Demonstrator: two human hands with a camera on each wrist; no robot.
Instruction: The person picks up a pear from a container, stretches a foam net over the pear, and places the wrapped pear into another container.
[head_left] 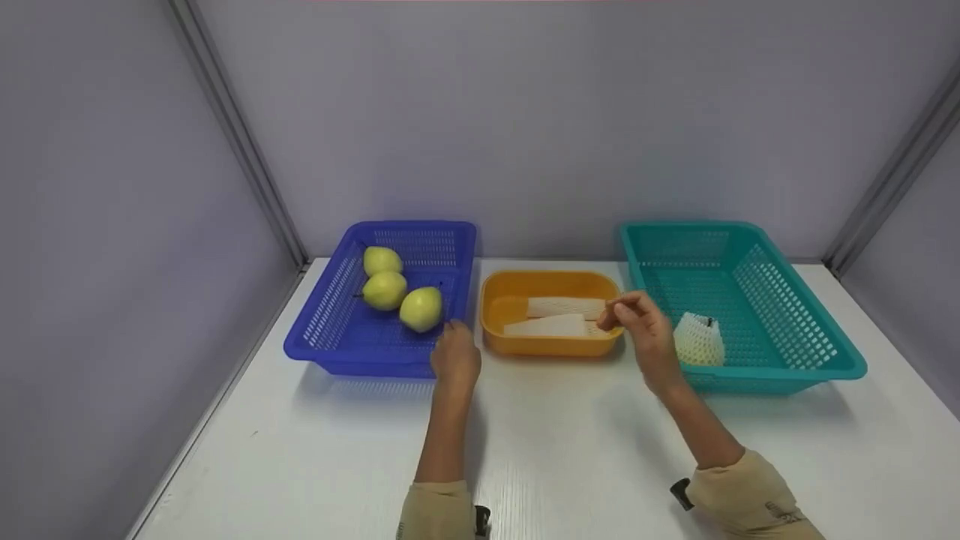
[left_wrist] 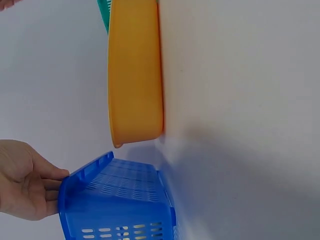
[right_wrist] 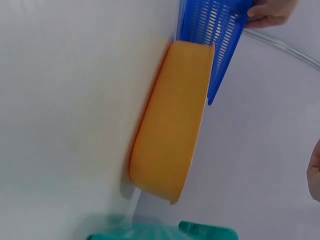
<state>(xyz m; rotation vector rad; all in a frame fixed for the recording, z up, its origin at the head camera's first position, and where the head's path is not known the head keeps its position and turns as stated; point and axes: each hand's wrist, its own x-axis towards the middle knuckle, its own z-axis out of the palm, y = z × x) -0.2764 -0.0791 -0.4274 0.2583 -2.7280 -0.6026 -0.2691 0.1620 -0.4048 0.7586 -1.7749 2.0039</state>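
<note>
At the front right corner of the blue basket (head_left: 330, 354), my left hand (head_left: 456, 356) has its fingers curled at the rim; in the left wrist view the hand (left_wrist: 27, 182) has its thumb by the rim and fingertips hidden behind it. Three yellow-green pears (head_left: 421, 309) lie in that basket. My right hand (head_left: 646, 337) is over the right end of the orange tub (head_left: 551, 345), fingers loosely bent with nothing seen between them. White foam fruit nets (head_left: 551, 325) lie flat in the tub, partly behind the fingers.
Right of the tub stands a teal basket (head_left: 772, 373), with one pear in a white foam net (head_left: 699, 341) near its front left. All three containers rest on a white table (head_left: 555, 435). Grey panels (head_left: 525, 135) enclose the back and sides.
</note>
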